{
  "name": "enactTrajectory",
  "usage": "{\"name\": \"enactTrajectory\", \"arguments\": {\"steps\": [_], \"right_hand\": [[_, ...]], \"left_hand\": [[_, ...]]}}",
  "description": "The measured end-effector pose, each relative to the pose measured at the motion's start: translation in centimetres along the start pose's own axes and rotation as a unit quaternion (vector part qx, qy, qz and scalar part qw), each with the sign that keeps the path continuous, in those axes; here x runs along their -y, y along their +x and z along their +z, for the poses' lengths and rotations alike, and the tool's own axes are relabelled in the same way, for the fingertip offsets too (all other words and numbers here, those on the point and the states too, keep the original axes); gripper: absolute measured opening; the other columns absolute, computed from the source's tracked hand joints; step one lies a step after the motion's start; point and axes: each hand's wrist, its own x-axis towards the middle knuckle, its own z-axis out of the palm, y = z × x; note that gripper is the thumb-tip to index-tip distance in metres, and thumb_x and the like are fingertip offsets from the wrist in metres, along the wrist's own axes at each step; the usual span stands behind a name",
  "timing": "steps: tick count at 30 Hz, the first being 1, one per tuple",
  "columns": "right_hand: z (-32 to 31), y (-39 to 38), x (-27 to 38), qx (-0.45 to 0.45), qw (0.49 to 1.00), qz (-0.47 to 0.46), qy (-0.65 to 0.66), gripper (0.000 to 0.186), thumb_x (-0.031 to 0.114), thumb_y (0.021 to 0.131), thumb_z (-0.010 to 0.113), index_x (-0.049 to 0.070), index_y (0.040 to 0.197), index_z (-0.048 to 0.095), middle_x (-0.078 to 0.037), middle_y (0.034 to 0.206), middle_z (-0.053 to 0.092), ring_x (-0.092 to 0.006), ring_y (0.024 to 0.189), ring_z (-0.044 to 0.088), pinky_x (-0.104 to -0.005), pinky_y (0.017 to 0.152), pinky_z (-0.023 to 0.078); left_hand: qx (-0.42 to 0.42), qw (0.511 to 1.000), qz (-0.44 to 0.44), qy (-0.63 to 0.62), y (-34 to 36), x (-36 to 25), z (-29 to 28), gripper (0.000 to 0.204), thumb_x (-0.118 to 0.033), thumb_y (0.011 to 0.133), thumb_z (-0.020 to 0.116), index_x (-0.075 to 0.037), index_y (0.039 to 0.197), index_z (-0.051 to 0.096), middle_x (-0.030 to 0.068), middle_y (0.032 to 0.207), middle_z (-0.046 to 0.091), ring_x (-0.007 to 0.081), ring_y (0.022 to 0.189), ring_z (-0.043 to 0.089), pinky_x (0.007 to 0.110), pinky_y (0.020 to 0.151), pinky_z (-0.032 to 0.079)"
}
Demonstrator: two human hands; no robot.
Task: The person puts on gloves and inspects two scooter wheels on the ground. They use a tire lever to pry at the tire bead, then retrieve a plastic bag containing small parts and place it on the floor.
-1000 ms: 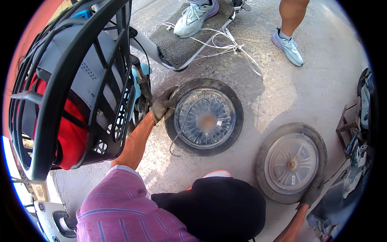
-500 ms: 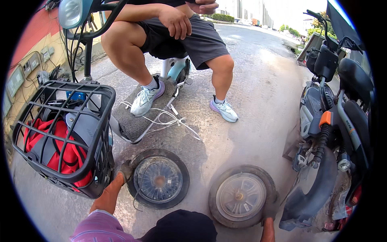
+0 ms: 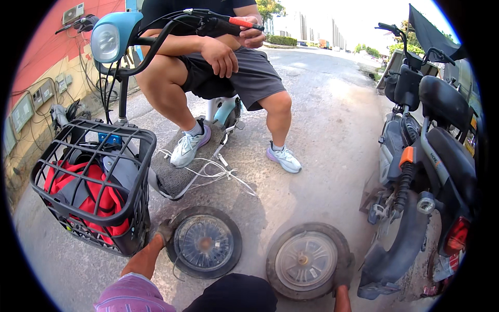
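Left hand (image 3: 165, 232) touches left wheel (image 3: 206, 243), right hand (image 3: 343, 272) right wheel (image 3: 306, 261); both likely heavy, stiff, best held by the rubber edge; finger closure cannot be told.

Wall (image 3: 44, 62), red above, yellowish below, fitted with meter boxes (image 3: 22, 113) and an air-conditioning unit (image 3: 73, 13). Rough grey ground (image 3: 322, 166), sunlit (glaring, from where I stand). Far off: hedge (image 3: 280, 40), pale tower blocks (image 3: 338, 32).

One head-worn fisheye looks down and forward over both hands (image 3: 164, 232) (image 3: 343, 271), apparently close.
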Motion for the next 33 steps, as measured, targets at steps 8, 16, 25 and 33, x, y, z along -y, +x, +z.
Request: {"name": "enactTrajectory", "arguments": {"steps": [8, 16, 25, 33], "right_hand": [[-1.5, -0.4, 4.3, 0.013, 0.999, 0.041, 0.020, 0.077, 0.050, 0.100, 0.063, 0.004, 0.158, 0.041, -0.023, 0.153, 0.053, -0.0363, 0.143, 0.050, -0.0410, 0.118, 0.039], [-1.1, -0.4, -0.2, -0.018, 0.987, 0.148, 0.060, 0.074, 0.062, 0.105, 0.046, 0.004, 0.150, 0.053, -0.022, 0.148, 0.058, -0.0369, 0.138, 0.054, -0.0399, 0.115, 0.040], [-2.0, -2.5, 1.5, 0.030, 0.978, 0.205, 0.038, 0.088, 0.072, 0.103, 0.030, 0.001, 0.151, 0.050, -0.027, 0.150, 0.054, -0.0420, 0.140, 0.051, -0.0464, 0.119, 0.032], [-4.0, -2.9, 1.2, 0.119, 0.971, 0.207, 0.004, 0.081, 0.067, 0.103, 0.045, 0.002, 0.152, 0.049, -0.019, 0.140, 0.063, -0.0290, 0.126, 0.062, -0.0403, 0.108, 0.045]], "left_hand": [[0.007, 0.998, 0.044, 0.044, 4.4, 4.4, 1.4, 0.079, -0.066, 0.096, 0.059, 0.002, 0.138, 0.060, 0.0305, 0.131, 0.066, 0.0460, 0.128, 0.060, 0.045, 0.105, 0.046], [0.033, 0.993, -0.058, -0.102, 6.1, 9.4, 4.1, 0.072, -0.059, 0.104, 0.052, -0.001, 0.147, 0.054, 0.0234, 0.138, 0.064, 0.0435, 0.128, 0.059, 0.046, 0.105, 0.047], [-0.094, 0.942, 0.322, -0.011, -2.2, -12.3, 2.1, 0.034, -0.014, 0.106, 0.055, 0.000, 0.136, 0.062, 0.0154, 0.136, 0.065, 0.0292, 0.127, 0.061, 0.040, 0.112, 0.043], [0.224, 0.887, 0.401, -0.047, -8.3, -19.5, 7.1, 0.025, -0.006, 0.102, 0.057, -0.003, 0.123, 0.070, 0.0146, 0.112, 0.075, 0.0320, 0.109, 0.069, 0.040, 0.097, 0.053]]}}
